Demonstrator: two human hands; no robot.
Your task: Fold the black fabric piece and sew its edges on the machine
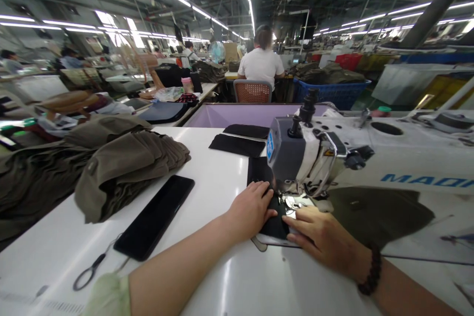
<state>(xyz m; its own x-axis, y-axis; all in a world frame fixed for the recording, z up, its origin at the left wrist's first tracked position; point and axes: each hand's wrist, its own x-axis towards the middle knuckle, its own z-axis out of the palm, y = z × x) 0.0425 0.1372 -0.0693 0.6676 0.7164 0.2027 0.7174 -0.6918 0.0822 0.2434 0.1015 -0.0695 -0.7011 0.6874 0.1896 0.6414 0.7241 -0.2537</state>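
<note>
A white industrial sewing machine (318,158) stands on the white table (218,182). A black fabric piece (276,224) lies flat under its needle area. My left hand (252,210) presses flat on the left part of that piece, fingers spread toward the presser foot. My right hand (320,237), with a dark bead bracelet on the wrist, rests on the piece's right front edge, fingertips at the needle plate. Neither hand grips anything.
A pile of olive-brown garments (126,168) sits at the left, with a black phone-like slab (155,217) and small snips (89,271) beside it. More black pieces (239,144) lie behind. A person in a white shirt (261,66) sits ahead with their back turned.
</note>
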